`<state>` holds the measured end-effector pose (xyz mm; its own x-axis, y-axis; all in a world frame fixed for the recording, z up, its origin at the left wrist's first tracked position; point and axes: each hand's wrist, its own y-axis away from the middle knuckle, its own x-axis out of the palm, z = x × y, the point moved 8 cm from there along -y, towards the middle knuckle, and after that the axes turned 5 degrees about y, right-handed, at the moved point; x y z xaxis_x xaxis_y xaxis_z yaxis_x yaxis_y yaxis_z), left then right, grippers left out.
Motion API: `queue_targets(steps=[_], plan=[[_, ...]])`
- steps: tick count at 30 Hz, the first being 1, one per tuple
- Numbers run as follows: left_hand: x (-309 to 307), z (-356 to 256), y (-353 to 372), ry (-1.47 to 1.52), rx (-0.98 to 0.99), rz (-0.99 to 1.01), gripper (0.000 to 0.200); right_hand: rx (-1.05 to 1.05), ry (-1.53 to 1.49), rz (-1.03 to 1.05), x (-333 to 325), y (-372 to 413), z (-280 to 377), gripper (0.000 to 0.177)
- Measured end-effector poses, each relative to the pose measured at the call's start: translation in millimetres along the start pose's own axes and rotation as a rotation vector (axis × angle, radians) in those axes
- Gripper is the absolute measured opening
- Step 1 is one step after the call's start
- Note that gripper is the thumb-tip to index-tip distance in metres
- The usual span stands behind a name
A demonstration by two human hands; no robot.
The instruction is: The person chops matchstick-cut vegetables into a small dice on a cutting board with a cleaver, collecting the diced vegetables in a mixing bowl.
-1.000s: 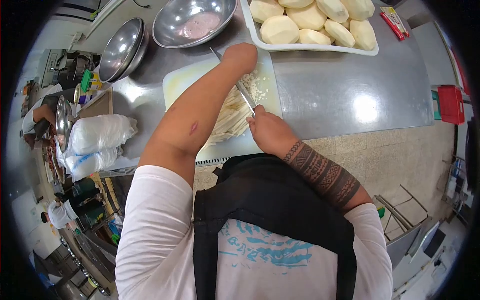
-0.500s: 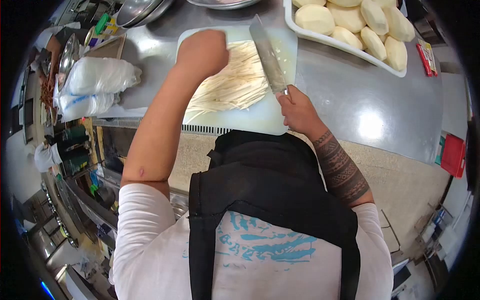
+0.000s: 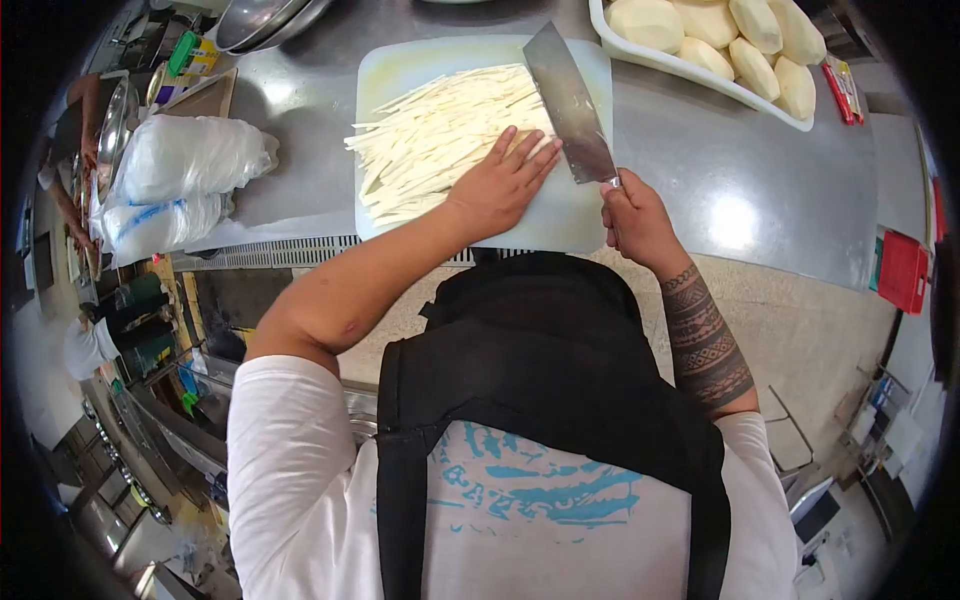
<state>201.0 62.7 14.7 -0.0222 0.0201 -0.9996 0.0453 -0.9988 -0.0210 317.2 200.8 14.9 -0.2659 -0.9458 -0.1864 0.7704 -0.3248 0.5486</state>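
A pile of thin, pale vegetable strips [image 3: 430, 130] lies across a white cutting board [image 3: 385, 60] on the steel table. My left hand [image 3: 500, 185] is open, its fingers stretched out over the near right edge of the pile. Held by its handle in my right hand [image 3: 640, 218] is a cleaver [image 3: 570, 105]. Its broad blade points away from me and rests along the right side of the strips, near my left fingertips. The fingers of my right hand wrap round the handle and mostly hide it.
A white tray [image 3: 700, 75] of peeled potatoes [image 3: 705, 58] stands at the back right, with a red packet [image 3: 845, 95] beyond it. Filled plastic bags [image 3: 190, 155] and metal bowls [image 3: 262, 20] are on the left. Another person's arm [image 3: 70, 210] shows at far left.
My left hand has come down from a raised, closed pose above the board and opened onto the strips. The cleaver and my right hand have shifted slightly right.
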Motion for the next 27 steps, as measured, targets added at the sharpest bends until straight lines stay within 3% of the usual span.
queue_targets(steps=[4, 7, 9, 10, 11, 12, 15, 16, 18, 22, 27], plan=[[1.2, 7.0, 20.0, -0.076, 0.135, 0.058, 0.057, -0.068, 0.113, -0.1, 13.5, 7.5, 7.3, 0.024], [-16.7, 10.0, 16.1, 0.187, 0.094, -0.048, 0.056, -0.137, 0.224, -0.178, 24.2, 13.9, 18.4, 0.026], [-40.6, 26.8, 6.7, 0.231, -0.09, -0.173, 0.054, -0.149, 0.279, -0.205, 31.7, 19.1, 23.0, 0.027], [-45.7, 34.7, -1.9, 0.23, -0.084, -0.176, 0.054, -0.214, 0.366, -0.215, 37.0, 23.0, 29.5, 0.027], [-49.9, 63.4, -12.8, 0.178, -0.259, -0.224, 0.051, -0.278, 0.455, -0.225, 41.2, 25.6, 36.3, 0.027], [-50.3, 91.8, -20.0, 0.125, -0.435, -0.272, 0.049, -0.28, 0.456, -0.229, 40.8, 26.0, 38.9, 0.027], [-27.4, 144.4, -44.1, 0.276, -0.594, -0.339, 0.043, -0.188, 0.469, -0.24, 36.3, 22.9, 40.3, 0.027], [-27.6, 145.7, -46.6, 0.277, -0.596, -0.344, 0.043, -0.192, 0.447, -0.237, 36.2, 21.8, 41.4, 0.027], [-1.2, 142.2, -59.8, 0.525, -0.608, -0.049, 0.037, -0.196, 0.429, -0.233, 34.9, 18.4, 41.5, 0.027], [-8.5, 133.3, -58.1, 0.414, -0.538, -0.158, 0.028, -0.199, 0.469, -0.204, 27.0, 14.0, 42.0, 0.027], [-11.5, 125.9, -60.6, 0.365, -0.504, -0.157, 0.03, -0.205, 0.59, -0.203, 22.5, 44.9, 72.4, 0.029]])
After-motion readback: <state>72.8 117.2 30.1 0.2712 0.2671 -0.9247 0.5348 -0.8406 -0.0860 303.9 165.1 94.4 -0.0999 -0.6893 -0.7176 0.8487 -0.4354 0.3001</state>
